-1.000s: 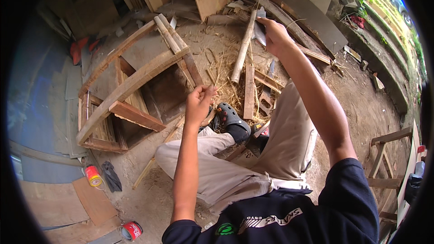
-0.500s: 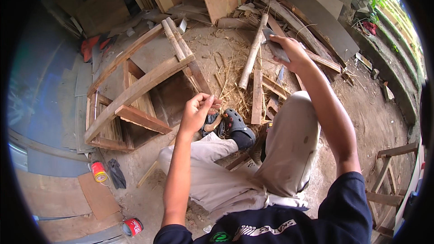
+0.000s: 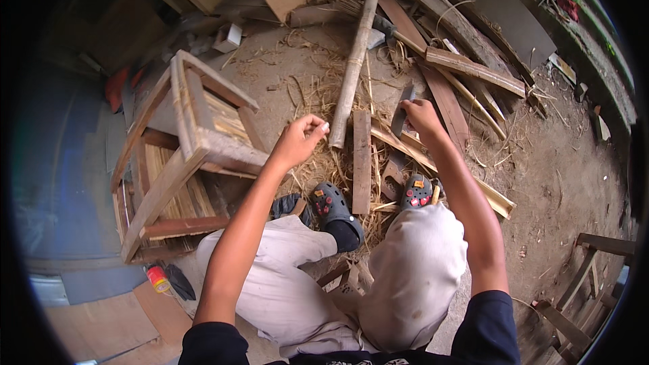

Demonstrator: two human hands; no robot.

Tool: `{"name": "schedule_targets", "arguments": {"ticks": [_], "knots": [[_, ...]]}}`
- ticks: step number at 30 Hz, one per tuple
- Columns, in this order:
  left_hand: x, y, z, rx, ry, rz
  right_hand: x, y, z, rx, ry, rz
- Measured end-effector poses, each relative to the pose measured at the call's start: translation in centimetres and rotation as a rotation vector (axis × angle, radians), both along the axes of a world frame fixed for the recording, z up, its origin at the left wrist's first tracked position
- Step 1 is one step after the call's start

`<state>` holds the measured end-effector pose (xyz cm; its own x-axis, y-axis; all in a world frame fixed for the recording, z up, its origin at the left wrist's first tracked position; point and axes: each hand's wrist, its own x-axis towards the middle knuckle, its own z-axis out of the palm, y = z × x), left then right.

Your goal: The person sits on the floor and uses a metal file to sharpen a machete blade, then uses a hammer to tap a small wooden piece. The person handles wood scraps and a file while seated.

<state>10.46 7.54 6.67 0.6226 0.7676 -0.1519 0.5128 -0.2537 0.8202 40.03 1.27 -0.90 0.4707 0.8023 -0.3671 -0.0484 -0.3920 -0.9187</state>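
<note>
One bamboo pole lengthwise away, near end by left hand.

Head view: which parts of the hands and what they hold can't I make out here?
- Right hand: its fingers hide the handle of the dark blade.
- Left hand: fingertips pinched together; anything between them is too small to tell.
- Bamboo pole: far end lost among planks.
</note>
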Motion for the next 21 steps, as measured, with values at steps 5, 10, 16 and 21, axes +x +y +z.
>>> {"name": "schedule_targets", "arguments": {"ticks": [5,10,16,21], "knots": [[5.5,6.6,-6.5,0.075,0.084,0.06,0.0,2.4,-7.7,-0.001,-0.237,0.029],[9.2,9.8,-13.8,0.226,0.135,0.137,0.1,4.5,-13.0,0.032,-0.244,-0.011],[13.9,15.0,-20.3,0.557,0.109,0.174,3.3,8.8,-16.2,-0.03,-0.352,0.035],[19.8,21.7,-23.5,0.729,0.128,0.317,7.9,12.8,-18.6,0.067,-0.531,0.177]]}}
